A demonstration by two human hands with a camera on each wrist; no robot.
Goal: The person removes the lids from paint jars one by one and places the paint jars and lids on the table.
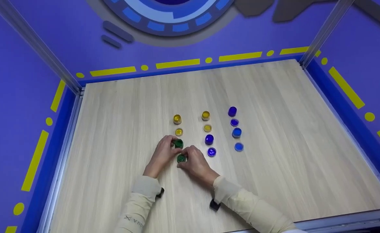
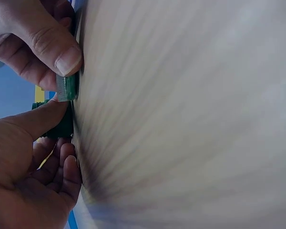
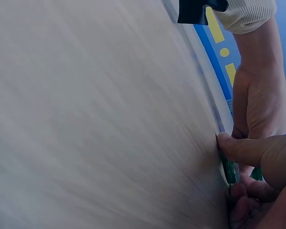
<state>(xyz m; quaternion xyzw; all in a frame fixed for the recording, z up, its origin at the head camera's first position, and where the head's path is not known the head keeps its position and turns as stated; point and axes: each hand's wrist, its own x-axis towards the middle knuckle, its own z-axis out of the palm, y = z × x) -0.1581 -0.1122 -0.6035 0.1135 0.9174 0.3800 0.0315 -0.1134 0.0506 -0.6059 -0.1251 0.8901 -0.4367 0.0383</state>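
My left hand [image 1: 163, 153] grips a small open paint pot [image 1: 178, 143] of dark green between thumb and fingers. The green pot [image 2: 63, 125] stands upright at the tabletop in the left wrist view. Just nearer to me, my right hand [image 1: 196, 162] pinches the round green lid [image 1: 181, 158], thumb on the near side and fingers on the far side. That lid [image 2: 66, 88] lies low against the wood, beside the pot. In the right wrist view the right hand's fingers cover much of the lid [image 3: 230, 169].
Beyond the green pair stand a yellow pot [image 1: 177, 119] and its lid [image 1: 178, 132]. To the right are another yellow pot [image 1: 205, 115], purple pots [image 1: 209, 139] and a blue pot [image 1: 236, 132], with lids in front. Blue-purple walls [image 1: 190, 51] enclose the wooden table [image 1: 118, 123].
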